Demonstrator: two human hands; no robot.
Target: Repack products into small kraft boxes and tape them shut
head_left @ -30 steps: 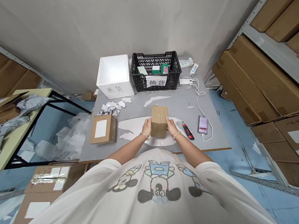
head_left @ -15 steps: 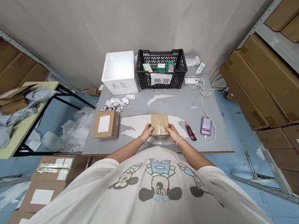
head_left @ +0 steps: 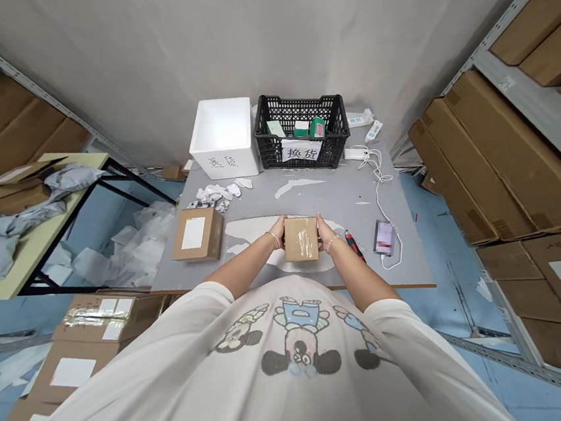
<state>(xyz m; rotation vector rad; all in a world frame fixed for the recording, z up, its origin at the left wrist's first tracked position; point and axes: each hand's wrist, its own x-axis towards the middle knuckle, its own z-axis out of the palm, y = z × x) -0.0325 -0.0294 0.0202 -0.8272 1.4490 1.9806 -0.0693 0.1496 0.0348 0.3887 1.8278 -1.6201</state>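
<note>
Grey packing bench [head_left: 326, 198] in a storeroom: left hand [head_left: 276, 232] and right hand [head_left: 324, 234] gripping opposite sides of small cardboard box [head_left: 291, 248], clear tape [head_left: 302, 237] already sealing its top, box sitting above white paper sheet [head_left: 247, 228], red-and-black utility knife [head_left: 355, 245] lying just right.

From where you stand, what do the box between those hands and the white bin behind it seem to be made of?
The box looks like matte brown cardboard, going by its color and dull surface, with glossy clear tape across its top. The white bin looks like matte foam, probably polystyrene, judging by its thick, chunky walls.
</note>
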